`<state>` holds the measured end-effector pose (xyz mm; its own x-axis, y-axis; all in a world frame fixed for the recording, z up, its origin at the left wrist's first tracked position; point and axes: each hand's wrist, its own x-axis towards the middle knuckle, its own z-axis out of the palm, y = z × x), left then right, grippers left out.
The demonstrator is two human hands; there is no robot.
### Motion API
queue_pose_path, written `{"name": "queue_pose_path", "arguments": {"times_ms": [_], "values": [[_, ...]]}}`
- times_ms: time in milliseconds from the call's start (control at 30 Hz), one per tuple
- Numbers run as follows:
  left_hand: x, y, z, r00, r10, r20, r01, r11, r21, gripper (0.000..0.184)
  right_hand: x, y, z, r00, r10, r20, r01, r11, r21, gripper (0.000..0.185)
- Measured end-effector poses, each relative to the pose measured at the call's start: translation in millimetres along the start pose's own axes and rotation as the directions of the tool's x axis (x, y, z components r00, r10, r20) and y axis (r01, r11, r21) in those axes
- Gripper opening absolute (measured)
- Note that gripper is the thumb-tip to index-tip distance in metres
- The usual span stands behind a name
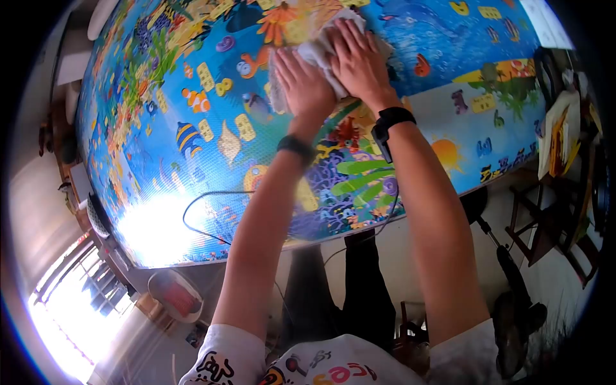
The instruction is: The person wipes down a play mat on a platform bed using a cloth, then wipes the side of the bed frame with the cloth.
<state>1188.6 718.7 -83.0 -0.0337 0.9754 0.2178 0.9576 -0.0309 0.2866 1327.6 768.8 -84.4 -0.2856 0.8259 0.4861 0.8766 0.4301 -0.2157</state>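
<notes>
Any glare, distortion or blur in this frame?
Head view: white glare washes out the lower left of the blue sea-life-printed table cover; the bright barred window is overexposed; fisheye curvature bends edges; the greyish-white crumpled cloth escapes glare; the left bare forearm looks slightly blurred.

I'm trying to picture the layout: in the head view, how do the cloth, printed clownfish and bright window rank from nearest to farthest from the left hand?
From the left hand:
1. Cloth, under the hand, touching it.
2. Printed clownfish, off to its left.
3. Bright window, farthest, at lower left.
</notes>
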Motion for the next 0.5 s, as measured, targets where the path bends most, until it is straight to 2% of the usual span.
{"name": "queue_pose_path", "arguments": {"times_ms": [33, 133, 167, 200, 367, 433, 500], "values": [[1, 17, 7, 1.0, -0.002, 0.006, 0.002, 0.999, -0.039, 0.075, -7, 15, -5, 1.0, 0.025, -0.018, -0.025, 1.0, 0.0, 0.05], [0, 49, 21, 0.994, 0.106, -0.024, -0.105, 0.992, 0.07, 0.076, -26, 46, -31, 0.999, 0.048, -0.007, -0.048, 0.996, -0.069, 0.051], [-3, 58, 20, 0.995, 0.097, -0.025, -0.098, 0.995, -0.027, 0.074, -33, 49, -38, 0.998, 0.061, 0.004, -0.061, 0.994, -0.086, 0.051], [-6, 63, 20, 0.993, 0.117, -0.021, -0.118, 0.992, -0.035, 0.072, -40, 51, -42, 0.998, 0.069, 0.009, -0.068, 0.992, -0.106, 0.051], [-15, 62, 16, 0.984, 0.176, -0.017, -0.177, 0.981, -0.08, 0.066, -62, 41, -48, 0.987, 0.148, 0.06, -0.134, 0.973, -0.189, 0.054], [-19, 58, 17, 0.982, 0.176, -0.066, -0.182, 0.976, -0.117, 0.062, -65, 43, -44, 0.991, 0.118, 0.058, -0.102, 0.967, -0.232, 0.056], [-23, 49, 6, 0.965, 0.239, -0.109, -0.254, 0.955, -0.151, 0.059, -63, 41, -46, 0.991, 0.11, 0.077, -0.084, 0.956, -0.282, 0.058]]}}
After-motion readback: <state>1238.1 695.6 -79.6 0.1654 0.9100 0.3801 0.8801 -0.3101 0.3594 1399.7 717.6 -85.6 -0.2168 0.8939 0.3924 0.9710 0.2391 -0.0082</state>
